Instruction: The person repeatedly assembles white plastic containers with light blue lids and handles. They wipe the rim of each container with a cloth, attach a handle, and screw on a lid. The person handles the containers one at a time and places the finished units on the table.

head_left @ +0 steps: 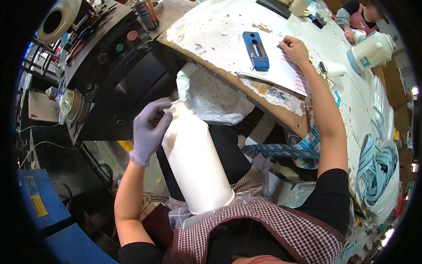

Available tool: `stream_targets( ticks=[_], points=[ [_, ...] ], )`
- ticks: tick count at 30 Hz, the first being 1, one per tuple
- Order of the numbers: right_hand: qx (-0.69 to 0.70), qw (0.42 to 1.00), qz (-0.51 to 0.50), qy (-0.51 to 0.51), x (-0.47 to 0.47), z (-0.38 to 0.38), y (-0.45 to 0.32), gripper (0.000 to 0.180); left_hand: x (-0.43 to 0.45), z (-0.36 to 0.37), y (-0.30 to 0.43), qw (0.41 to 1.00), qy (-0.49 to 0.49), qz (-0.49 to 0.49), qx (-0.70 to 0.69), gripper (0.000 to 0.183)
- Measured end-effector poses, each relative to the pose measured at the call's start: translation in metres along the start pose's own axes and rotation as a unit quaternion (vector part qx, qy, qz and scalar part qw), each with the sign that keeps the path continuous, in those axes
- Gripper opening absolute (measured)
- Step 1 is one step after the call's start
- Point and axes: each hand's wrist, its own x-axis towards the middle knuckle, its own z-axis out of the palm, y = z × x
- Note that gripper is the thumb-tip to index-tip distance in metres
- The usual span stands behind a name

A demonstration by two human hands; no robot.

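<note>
My left hand (151, 128), in a pale purple knit glove, grips the narrow neck of a white plastic bottle-shaped housing (199, 165). The housing lies tilted across my lap, its wide end against my checked apron (260, 221). My bare right hand (295, 49) rests on the worn white tabletop, fingers curled at the upper edge of white sheets (280, 72) that carry rows of small red-and-white stickers; whether it pinches a sticker cannot be told. A blue metal tool with a slot (256, 51) lies on the sheets, left of that hand.
A white plastic bag (214, 95) hangs below the table edge (230, 79). A strip of blue labels (286, 150) droops under my right arm. A machine with buttons (122, 66) stands left. Right are a white-and-blue container (371, 54), coiled blue tubing (376, 171) and a co-worker (361, 16).
</note>
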Motion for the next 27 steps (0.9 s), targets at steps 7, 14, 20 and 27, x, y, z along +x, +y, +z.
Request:
stream_targets(
  ticks=[7, 14, 20, 27],
  points=[
    [-0.020, 0.999, 0.014, -0.026, 0.000, 0.002, 0.008, 0.026, -0.074, -0.028, -0.020, 0.988, 0.072, -0.140, -0.001, 0.020],
    [-0.108, 0.985, 0.123, -0.054, 0.001, -0.014, -0.040, 0.052, -0.089, -0.008, -0.024, 0.988, 0.099, -0.104, -0.060, 0.020],
    [0.229, 0.968, -0.052, -0.093, -0.138, -0.025, -0.196, 0.037, -0.100, 0.028, -0.021, 0.989, 0.075, -0.100, -0.075, 0.046],
    [0.511, 0.836, -0.026, -0.200, -0.257, 0.047, -0.254, 0.031, -0.097, 0.041, -0.019, 0.989, 0.082, -0.092, -0.081, 0.044]
  ],
)
